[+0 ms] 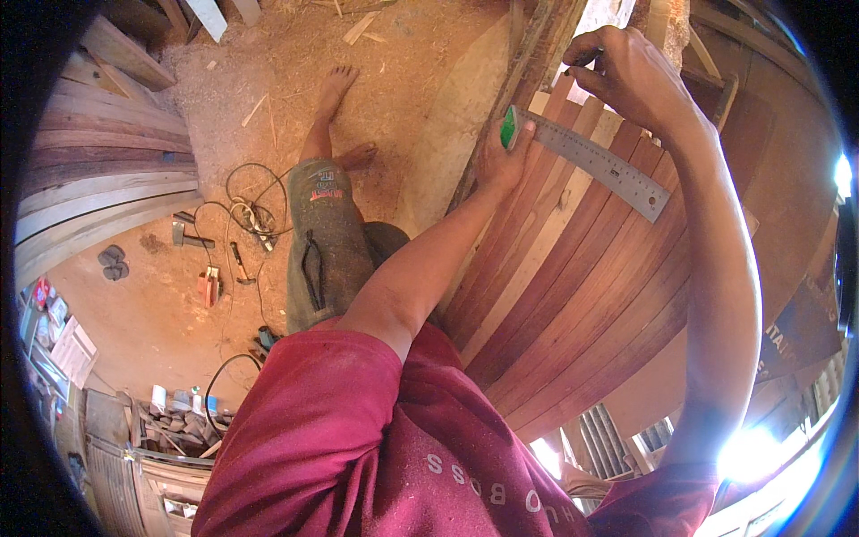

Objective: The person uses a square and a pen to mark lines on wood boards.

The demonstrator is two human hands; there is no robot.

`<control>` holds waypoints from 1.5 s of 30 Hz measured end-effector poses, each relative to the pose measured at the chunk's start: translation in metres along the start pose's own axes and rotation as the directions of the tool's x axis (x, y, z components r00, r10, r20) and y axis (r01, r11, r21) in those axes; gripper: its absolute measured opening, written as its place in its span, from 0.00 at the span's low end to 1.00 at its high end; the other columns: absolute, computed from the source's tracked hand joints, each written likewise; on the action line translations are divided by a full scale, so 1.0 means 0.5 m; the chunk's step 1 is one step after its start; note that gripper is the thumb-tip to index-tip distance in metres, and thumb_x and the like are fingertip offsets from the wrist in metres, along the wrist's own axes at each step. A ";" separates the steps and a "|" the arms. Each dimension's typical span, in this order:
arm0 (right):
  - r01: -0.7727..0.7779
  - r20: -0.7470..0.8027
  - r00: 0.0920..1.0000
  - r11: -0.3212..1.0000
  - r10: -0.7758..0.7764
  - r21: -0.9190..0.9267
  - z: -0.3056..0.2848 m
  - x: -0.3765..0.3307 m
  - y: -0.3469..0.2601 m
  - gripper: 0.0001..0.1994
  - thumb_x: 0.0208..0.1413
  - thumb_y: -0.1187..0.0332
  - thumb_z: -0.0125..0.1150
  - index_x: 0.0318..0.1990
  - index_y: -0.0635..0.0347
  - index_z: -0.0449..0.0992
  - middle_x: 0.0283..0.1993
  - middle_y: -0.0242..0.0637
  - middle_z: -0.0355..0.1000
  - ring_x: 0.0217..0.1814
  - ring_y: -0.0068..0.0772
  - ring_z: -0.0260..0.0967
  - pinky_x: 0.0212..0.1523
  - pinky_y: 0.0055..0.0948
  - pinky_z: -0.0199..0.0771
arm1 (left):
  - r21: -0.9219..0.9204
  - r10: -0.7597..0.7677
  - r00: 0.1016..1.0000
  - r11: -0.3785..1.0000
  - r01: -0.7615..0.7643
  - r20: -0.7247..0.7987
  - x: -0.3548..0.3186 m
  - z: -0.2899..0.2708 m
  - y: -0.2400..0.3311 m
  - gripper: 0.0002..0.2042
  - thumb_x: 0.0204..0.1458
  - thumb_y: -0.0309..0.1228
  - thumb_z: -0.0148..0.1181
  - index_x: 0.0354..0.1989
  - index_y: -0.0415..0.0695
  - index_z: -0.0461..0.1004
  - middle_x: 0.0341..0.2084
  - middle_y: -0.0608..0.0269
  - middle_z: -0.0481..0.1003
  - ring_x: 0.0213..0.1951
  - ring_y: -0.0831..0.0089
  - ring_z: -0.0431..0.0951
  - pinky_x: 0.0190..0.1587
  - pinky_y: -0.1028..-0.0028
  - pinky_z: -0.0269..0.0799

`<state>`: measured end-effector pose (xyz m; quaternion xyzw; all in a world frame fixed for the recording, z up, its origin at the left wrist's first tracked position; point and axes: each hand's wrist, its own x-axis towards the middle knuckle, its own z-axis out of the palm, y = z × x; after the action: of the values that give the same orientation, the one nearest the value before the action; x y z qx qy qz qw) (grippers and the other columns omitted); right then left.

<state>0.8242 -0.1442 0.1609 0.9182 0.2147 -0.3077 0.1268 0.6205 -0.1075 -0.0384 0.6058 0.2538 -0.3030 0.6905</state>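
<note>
My left hand (504, 163) grips the green-marked stock of a try square (595, 164). Its long metal blade, with ruled markings, lies across several reddish-brown boards (573, 259) set side by side, with a few paler ones among them. Above the square, my right hand (622, 76) is bent at the wrist, with thumb and fingers pinched near the boards' far ends. A small dark tip shows at the fingertips, but what it belongs to cannot be made out.
Stacked planks (116, 170) stand at the left. On the dusty floor lie a hammer (240, 261), a hatchet-like tool (190, 234), a red-orange tool (209, 286) and coiled cable (250, 213). Wood offcuts (183, 428) are piled at the lower left. My bare feet (338, 85) rest among shavings.
</note>
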 end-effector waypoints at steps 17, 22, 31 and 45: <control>0.121 0.208 0.972 0.992 -0.111 -0.036 0.151 0.077 -0.030 0.13 0.59 0.65 0.59 0.47 0.62 0.79 0.45 0.57 0.80 0.49 0.57 0.80 0.50 0.50 0.81 | -0.064 0.070 0.986 0.995 -0.081 -0.152 0.023 0.034 -0.045 0.38 0.58 0.65 0.55 0.64 0.44 0.69 0.57 0.40 0.74 0.60 0.42 0.72 0.62 0.52 0.67; 0.104 0.201 0.975 0.994 -0.096 -0.029 0.173 0.089 -0.049 0.13 0.61 0.64 0.57 0.47 0.62 0.79 0.46 0.57 0.79 0.50 0.58 0.80 0.51 0.51 0.80 | -0.083 0.116 0.990 0.989 -0.123 -0.084 0.031 0.033 -0.054 0.34 0.63 0.54 0.55 0.69 0.41 0.64 0.62 0.38 0.70 0.65 0.46 0.69 0.67 0.56 0.63; 0.086 0.249 0.966 0.994 -0.068 -0.064 0.190 0.092 -0.048 0.13 0.59 0.67 0.57 0.47 0.63 0.80 0.48 0.58 0.79 0.52 0.58 0.79 0.53 0.51 0.79 | -0.040 0.057 0.997 0.997 -0.058 -0.045 0.031 0.033 -0.053 0.37 0.65 0.54 0.54 0.71 0.37 0.60 0.67 0.38 0.65 0.70 0.47 0.63 0.71 0.58 0.57; 0.069 0.324 0.946 0.986 -0.017 -0.150 0.083 0.039 -0.062 0.14 0.59 0.67 0.58 0.49 0.63 0.78 0.48 0.54 0.80 0.53 0.53 0.80 0.55 0.48 0.79 | -0.027 0.035 0.992 0.999 -0.039 -0.118 0.021 0.039 -0.045 0.39 0.56 0.66 0.56 0.66 0.45 0.69 0.59 0.42 0.73 0.62 0.43 0.71 0.64 0.52 0.65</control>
<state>0.8026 -0.1261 0.1133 0.8377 0.2353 -0.4377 0.2264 0.6111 -0.1301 -0.0586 0.6169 0.2871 -0.2503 0.6888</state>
